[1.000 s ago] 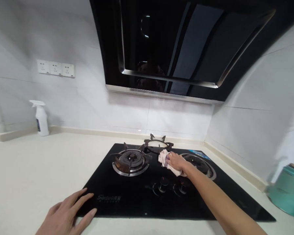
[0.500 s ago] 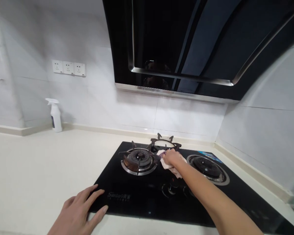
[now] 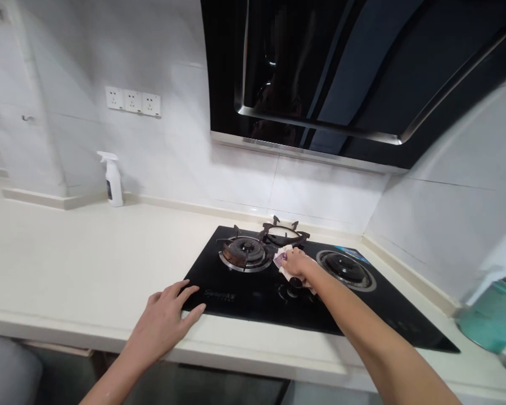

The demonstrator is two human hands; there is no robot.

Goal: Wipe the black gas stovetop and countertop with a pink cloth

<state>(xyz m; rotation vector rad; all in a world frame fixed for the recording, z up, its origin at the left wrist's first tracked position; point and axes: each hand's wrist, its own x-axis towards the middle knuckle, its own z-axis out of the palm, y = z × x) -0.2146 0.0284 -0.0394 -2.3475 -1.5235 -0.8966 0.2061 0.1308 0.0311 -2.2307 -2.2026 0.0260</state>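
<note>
My right hand (image 3: 296, 262) is closed on a pale cloth (image 3: 285, 272) with a purple patch, pressed to the black glass gas hob (image 3: 253, 295) between its two burners. Part of the cloth is hidden under the hand and forearm. My left hand (image 3: 168, 312) lies with fingers spread at the hob's front left corner, its fingertips on the glass edge. The left burner (image 3: 245, 252) carries a pan support with brownish stains. A loose pan support (image 3: 285, 235) rests at the back middle of the hob. No support sits on the right burner (image 3: 346, 269).
A white spray bottle (image 3: 113, 183) stands against the wall at the back left of the cream counter (image 3: 109, 259). Overhead hangs a black range hood (image 3: 320, 67). At the right, a green container (image 3: 491, 315) stands near the wall. Sockets (image 3: 133, 101) are on the back wall.
The camera view has shifted, showing the counter's front edge and more of the green container. My right hand with the cloth has shifted slightly toward the control knobs. My left hand stays at the corner.
</note>
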